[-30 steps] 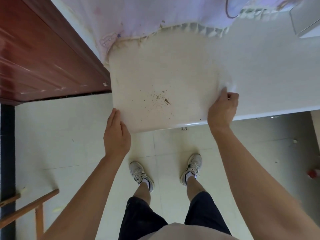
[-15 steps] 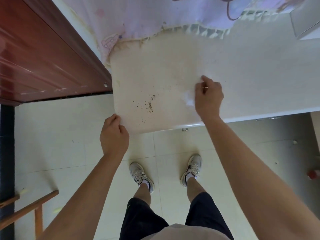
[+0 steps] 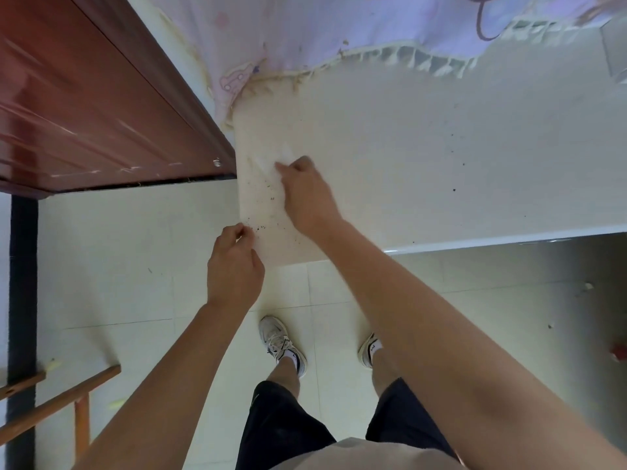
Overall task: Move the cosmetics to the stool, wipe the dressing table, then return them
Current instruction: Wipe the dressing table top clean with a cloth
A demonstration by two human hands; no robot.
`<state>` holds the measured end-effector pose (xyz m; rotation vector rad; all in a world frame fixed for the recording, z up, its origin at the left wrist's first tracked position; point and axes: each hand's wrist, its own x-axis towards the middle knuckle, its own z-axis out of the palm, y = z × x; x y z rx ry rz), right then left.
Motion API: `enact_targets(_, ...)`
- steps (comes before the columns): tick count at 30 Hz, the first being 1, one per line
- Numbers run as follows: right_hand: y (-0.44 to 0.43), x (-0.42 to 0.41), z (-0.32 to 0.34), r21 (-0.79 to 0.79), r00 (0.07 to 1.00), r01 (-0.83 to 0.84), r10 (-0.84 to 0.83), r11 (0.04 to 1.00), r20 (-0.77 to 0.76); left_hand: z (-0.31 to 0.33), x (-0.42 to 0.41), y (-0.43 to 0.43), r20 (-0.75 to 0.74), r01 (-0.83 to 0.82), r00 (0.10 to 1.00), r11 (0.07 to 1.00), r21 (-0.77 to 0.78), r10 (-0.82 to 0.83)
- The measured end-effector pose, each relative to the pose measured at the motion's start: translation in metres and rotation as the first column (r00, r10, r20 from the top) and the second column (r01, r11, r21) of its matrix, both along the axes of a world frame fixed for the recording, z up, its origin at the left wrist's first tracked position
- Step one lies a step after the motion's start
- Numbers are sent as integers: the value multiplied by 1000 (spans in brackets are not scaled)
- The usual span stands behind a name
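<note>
The cream dressing table (image 3: pixel 424 157) fills the upper middle and right of the head view. Dark crumbs (image 3: pixel 268 212) lie scattered near its left front corner. My right hand (image 3: pixel 305 195) grips a white tissue (image 3: pixel 274 161), blurred, on the tabletop close to the left edge. My left hand (image 3: pixel 234 266) hangs just off the table's left front corner with its fingers curled; whether it holds anything is unclear. No cosmetics show.
A red-brown wooden cabinet (image 3: pixel 101 106) stands left of the table. A lilac patterned cloth (image 3: pixel 339 25) with a fringe drapes over the table's far side. Wooden stool rails (image 3: pixel 57 401) show at the bottom left. My feet stand on pale floor tiles (image 3: pixel 135 266).
My right hand has swept the tissue from the right part of the table across to its left edge, pushing the crumbs left. My left hand shifted slightly and curled at the corner.
</note>
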<state>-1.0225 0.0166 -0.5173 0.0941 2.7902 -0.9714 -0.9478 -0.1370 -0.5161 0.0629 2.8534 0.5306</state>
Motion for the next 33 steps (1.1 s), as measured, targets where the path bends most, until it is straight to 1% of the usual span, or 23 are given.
enact_targets(1, 18, -4, 5, -26, 998, 41, -43, 999, -50, -1, 0, 0, -4, -4, 1000, 1000, 9, 4)
enact_targets(3, 70, -13, 11, -24, 961, 205, -206, 978, -183, -2, 0, -1, -14, -10, 1000, 999, 30, 10)
enact_targets(5, 129, -18, 9, 40, 881, 428, -407, 903, -239, -4, 0, -2, -24, -14, 1000, 999, 50, 16)
enact_targets(7, 177, -16, 2, 133, 783, 619, -593, 774, -189, -7, 0, -3, -37, -16, 999, 998, 66, 19)
enact_targets(8, 191, -14, -3, 205, 745, 665, -655, 718, -122, -7, 0, -4, -40, -17, 999, 997, 74, 20)
enact_targets(10, 189, -12, -11, 397, 720, 642, -693, 655, -21, -9, -1, -6, -42, -21, 999, 995, 93, 25)
enact_targets(11, 177, -14, -14, 464, 739, 601, -674, 651, -12, -10, -1, -7, -38, -27, 999, 994, 107, 31)
enact_targets(12, 161, -19, -17, 501, 776, 553, -630, 665, -20, -10, -1, -8, -33, -37, 999, 992, 124, 41)
enact_targets(15, 96, -42, -22, 520, 914, 361, -404, 775, -33, -7, -3, -9, -27, -65, 997, 981, 185, 71)
enact_targets(17, 47, -53, -21, 471, 974, 207, -224, 858, -21, -5, -10, -13, -3, -88, 996, 972, 220, 91)
enact_targets(19, 5, -54, -18, 409, 999, 41, -40, 911, -9, -3, -20, -17, 63, -173, 985, 941, 292, 162)
enact_targets(21, -14, -50, -14, 306, 993, -118, 115, 945, 26, -1, -34, -20, 193, -346, 936, 863, 368, 293)
enact_targets(22, -11, -50, -11, 223, 987, -163, 156, 961, 47, -1, -41, -21, 265, -436, 897, 810, 392, 355)
enact_targets(23, -1, -51, -8, 133, 986, -163, 156, 978, 58, -2, -47, -19, 326, -505, 859, 761, 406, 396)
enact_targets(24, 13, -53, -5, 66, 992, -124, 122, 990, 39, -3, -52, -17, 373, -548, 831, 725, 417, 413)
enact_targets(25, 30, -56, -2, 41, 999, -50, 50, 998, -11, -4, -57, -15, 413, -575, 811, 693, 435, 413)
enact_targets(27, 71, -67, 1, 73, 977, 188, -178, 979, -117, -5, -64, -8, 475, -604, 790, 623, 497, 387)
enact_targets(28, 92, -72, 0, 108, 938, 331, -315, 937, -143, -6, -66, -6, 488, -608, 787, 605, 515, 377)
enact_targets(29, 110, -77, -2, 153, 886, 461, -442, 874, -142, -7, -68, -5, 495, -611, 785, 599, 517, 373)
enact_targets(30, 122, -81, -4, 210, 832, 554, -544, 805, -111, -8, -68, -6, 503, -614, 781, 600, 513, 370)
enact_targets(31, 124, -85, -8, 281, 799, 589, -599, 758, -59, -9, -69, -8, 512, -617, 778, 597, 513, 364)
enact_targets(32, 118, -89, -12, 354, 799, 567, -601, 744, -18, -11, -69, -10, 524, -618, 776, 586, 524, 351)
enact_targets(33, 104, -93, -15, 410, 827, 514, -561, 753, -6, -14, -69, -12, 538, -621, 774, 569, 539, 334)
